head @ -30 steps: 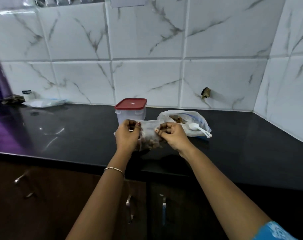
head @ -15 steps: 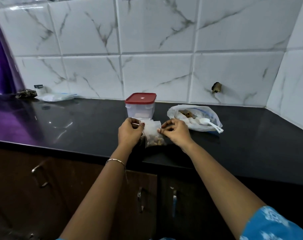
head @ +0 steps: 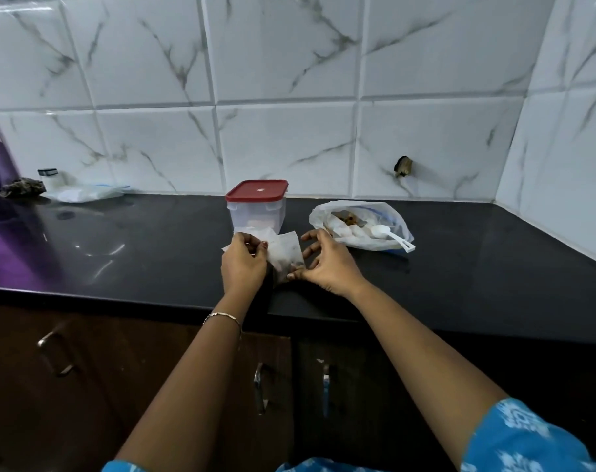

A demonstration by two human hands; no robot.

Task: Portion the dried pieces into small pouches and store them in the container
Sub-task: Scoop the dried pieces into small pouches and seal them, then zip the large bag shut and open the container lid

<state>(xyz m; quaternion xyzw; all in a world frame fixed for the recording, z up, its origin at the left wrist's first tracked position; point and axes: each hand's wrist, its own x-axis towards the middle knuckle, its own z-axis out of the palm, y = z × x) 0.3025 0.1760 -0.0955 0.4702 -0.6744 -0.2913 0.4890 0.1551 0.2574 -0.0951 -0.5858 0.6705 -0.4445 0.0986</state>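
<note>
One small translucent white pouch (head: 284,253) sits between your hands, low over the black stone countertop (head: 136,247) and just in front of the clear plastic container with the red lid (head: 257,207). Its long axis runs from the container toward you, leaning slightly to your right. The pale top end points at the container, and the near end, where the brown dried pieces (head: 295,265) gather, points at you.

Your left hand (head: 243,264) pinches the pouch's left edge between curled fingers and thumb. Your right hand (head: 329,264) is spread, its fingers only lightly bent. Its thumb tip touches the pouch's near right corner, and the index finger stands clear of it.

A few more flat white pouches (head: 252,230) lie behind your left hand, at the container's foot. The container is lidded, and something pale shows through its wall, too blurred to name.

To its right, a crumpled white plastic bag (head: 318,219) lies open. It holds more brown pieces and a white plastic scoop (head: 390,234) whose handle pokes out to the right.

Far left, by the tiled wall, stand a small white jar with a dark cap (head: 49,177) and a flat white packet (head: 85,192).
</note>
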